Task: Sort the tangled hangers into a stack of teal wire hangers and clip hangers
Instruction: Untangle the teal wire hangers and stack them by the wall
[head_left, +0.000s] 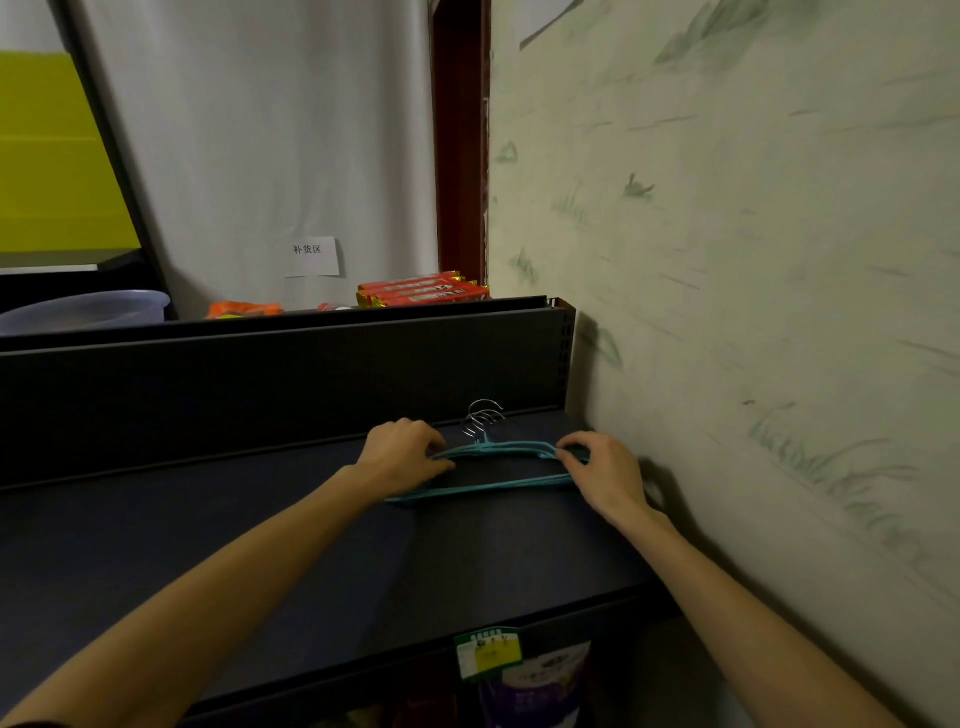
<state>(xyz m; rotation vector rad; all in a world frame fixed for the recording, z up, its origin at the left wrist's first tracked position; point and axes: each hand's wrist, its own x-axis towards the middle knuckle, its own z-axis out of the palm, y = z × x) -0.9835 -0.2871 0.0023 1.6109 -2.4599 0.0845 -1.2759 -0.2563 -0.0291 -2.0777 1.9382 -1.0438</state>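
A flat stack of teal wire hangers (493, 470) lies on the dark shelf top (260, 545) near the right wall, silver hooks (484, 415) pointing toward the back panel. My left hand (402, 454) rests on the stack's left shoulder, fingers curled over the wires. My right hand (597, 470) pinches the right shoulder end of the stack. No clip hangers are in view.
A dark back panel (285, 374) rises behind the shelf. The patterned wall (753, 260) closes off the right side. Behind the panel are red snack packs (421, 291), an orange packet (244, 309) and a plastic tub (88, 309). Labelled goods (519, 670) hang below the front edge.
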